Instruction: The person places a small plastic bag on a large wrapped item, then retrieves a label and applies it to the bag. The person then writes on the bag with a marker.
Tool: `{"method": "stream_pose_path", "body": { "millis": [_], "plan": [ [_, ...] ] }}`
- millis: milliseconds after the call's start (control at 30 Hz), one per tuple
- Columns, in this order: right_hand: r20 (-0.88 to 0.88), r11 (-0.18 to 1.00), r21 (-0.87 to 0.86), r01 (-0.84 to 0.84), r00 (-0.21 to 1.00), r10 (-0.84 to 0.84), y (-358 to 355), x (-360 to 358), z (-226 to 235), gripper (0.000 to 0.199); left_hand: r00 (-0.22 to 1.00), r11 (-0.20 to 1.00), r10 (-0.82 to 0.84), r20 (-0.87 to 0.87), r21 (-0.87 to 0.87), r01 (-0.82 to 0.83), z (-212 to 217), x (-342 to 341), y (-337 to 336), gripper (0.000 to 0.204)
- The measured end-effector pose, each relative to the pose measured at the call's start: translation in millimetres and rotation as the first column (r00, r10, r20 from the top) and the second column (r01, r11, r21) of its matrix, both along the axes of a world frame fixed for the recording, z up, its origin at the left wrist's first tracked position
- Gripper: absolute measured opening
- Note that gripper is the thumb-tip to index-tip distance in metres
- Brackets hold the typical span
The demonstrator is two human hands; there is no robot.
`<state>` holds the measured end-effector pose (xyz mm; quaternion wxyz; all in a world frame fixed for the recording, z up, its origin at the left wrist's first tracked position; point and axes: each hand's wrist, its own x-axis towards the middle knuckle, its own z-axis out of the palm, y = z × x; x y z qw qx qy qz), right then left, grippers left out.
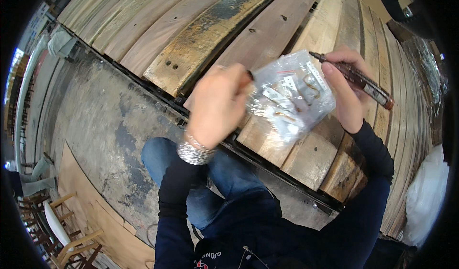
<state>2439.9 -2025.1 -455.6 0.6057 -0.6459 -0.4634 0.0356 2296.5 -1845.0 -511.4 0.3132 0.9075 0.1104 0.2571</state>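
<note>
A brown marker (363, 83) is gripped between the thumb and fingers of my right hand (349, 92), its dark, narrow end pointing left. My left hand (217, 104), slightly blurred, is closed; a small dark piece (250, 75) that looks like the marker's cap pokes out at its fingertips. Between my hands is a clear plastic bag (294, 97) with several small white-labelled packets inside. Its right edge meets my right hand, its left edge my left fingers. Whether either hand also grips the bag, I cannot tell.
Wooden planks (267, 39) form a wide surface in front of me, with a dark metal edge (282, 168) along its near side. Stained concrete floor (110, 106) and a cardboard sheet (91, 197) lie to the left, beside wooden chairs (62, 221). White plastic wrap (428, 197) is at right.
</note>
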Motion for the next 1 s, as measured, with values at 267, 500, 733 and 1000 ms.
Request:
{"method": "stream_pose_path", "body": {
  "millis": [267,500,733,1000],
  "plan": [
    [-0.466,0.917,-0.086,-0.39,0.829,0.309,59.2,-37.5,-17.5,0.017,0.963,0.932,0.27,0.024,-0.256,-0.255,-10.0,-34.4,72.2,0.038],
    [-0.175,0.906,-0.176,-0.385,0.918,0.356,104.6,-57.1,-29.5,0.029,0.956,0.936,0.277,0.096,-0.252,-0.246,-19.1,-38.0,69.5,0.035],
    [-0.089,0.912,-0.2,-0.359,0.933,0.348,118.1,-63.6,-41.3,0.025,0.959,0.937,0.271,0.084,-0.25,-0.243,-17.2,-38.6,67.1,0.027],
    [0.02,0.871,-0.31,-0.382,0.913,0.407,98.5,-60.5,-30.8,0.017,0.963,0.937,0.26,0.076,-0.262,-0.232,-17.5,-36.3,63.0,0.029]
  ]
}}
